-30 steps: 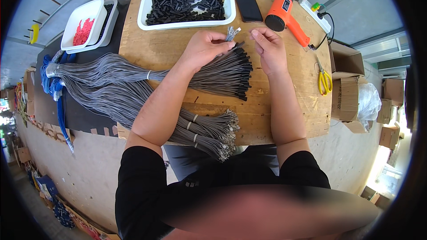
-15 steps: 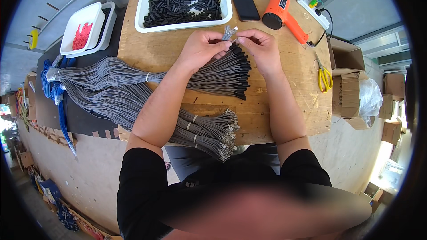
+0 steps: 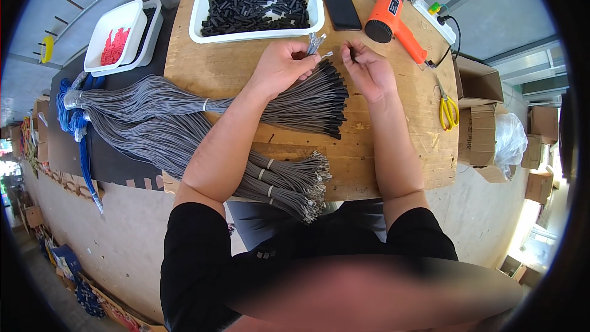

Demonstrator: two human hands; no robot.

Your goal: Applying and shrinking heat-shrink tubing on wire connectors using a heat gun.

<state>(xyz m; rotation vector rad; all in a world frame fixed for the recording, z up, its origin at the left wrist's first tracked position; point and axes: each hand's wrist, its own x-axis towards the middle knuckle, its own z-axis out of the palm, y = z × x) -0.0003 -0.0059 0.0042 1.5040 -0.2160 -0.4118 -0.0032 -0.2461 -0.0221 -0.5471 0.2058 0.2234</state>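
My left hand [image 3: 278, 67] is closed around a few grey cable ends [image 3: 314, 43] with pale tips, just in front of the tub. One separate cable end [image 3: 327, 55] pokes out to the right from under its fingers. My right hand [image 3: 373, 75], a short way to the right, pinches a short black tube [image 3: 352, 55] between thumb and fingers. Below both hands a fan of grey cables [image 3: 301, 101] lies on the table, many of its ends covered with black tubes [image 3: 337, 101]. Nearer me are more grey cable bundles [image 3: 286, 175] with bare ends, tied with white bands.
A white tub [image 3: 195, 24] of black tubes stands at the back, beside a black phone [image 3: 340, 6]. An orange heat gun [image 3: 387, 15], a power strip [image 3: 435, 19] and yellow-handled scissors [image 3: 448, 110] lie to the right. At the left, a white tray [image 3: 92, 55] holds red pieces.
My right hand has moved away to the right from the cable ends and now pinches a black tube. My left hand keeps its hold nearly in place.
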